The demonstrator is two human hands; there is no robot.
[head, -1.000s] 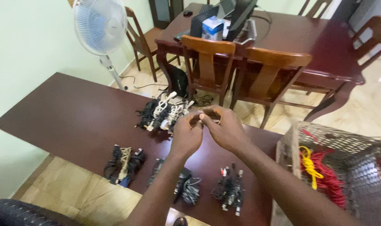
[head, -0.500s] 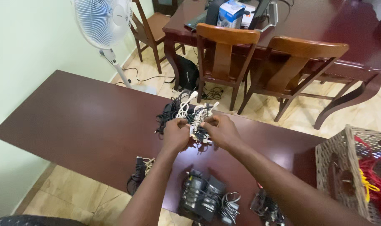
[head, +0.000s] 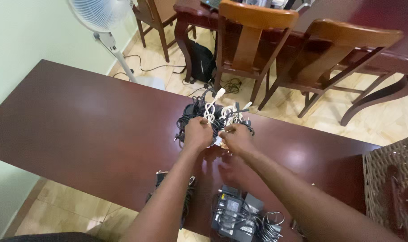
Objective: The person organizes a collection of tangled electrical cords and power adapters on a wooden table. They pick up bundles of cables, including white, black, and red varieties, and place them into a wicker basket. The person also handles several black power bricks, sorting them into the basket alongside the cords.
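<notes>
Dark reddish-brown wooden surface (head: 92, 130) runs across the shot, with tan floor tiles, a white pedestal fan (head: 106, 27) and a couple of wooden chairs (head: 253, 40) behind it.

Both hands are right at the pile of coiled cables (head: 213, 114) near the far edge of the surface, black cords mixed with a few white ones tied in little figure-eight bundles. Left hand (head: 197, 133) is curled closed on the near-left side of the pile, fingers pinched on what looks like a black cord. Right hand (head: 236, 137) sits just beside it on the near-right side, also closed, gripping something small and pale at the pile's edge; can't make out exactly what. The two hands almost touch.

So the pile lies straight ahead of both hands, away from the person, spread roughly left to right. Neither hand is really closer, both are in contact with its near side.

Closer to the person there's a stack of black power adapters (head: 233, 213) with looped cords, plus another small dark cable bundle (head: 161, 186) left of the forearm. A wicker basket (head: 392, 183) sits at the right edge.
</notes>
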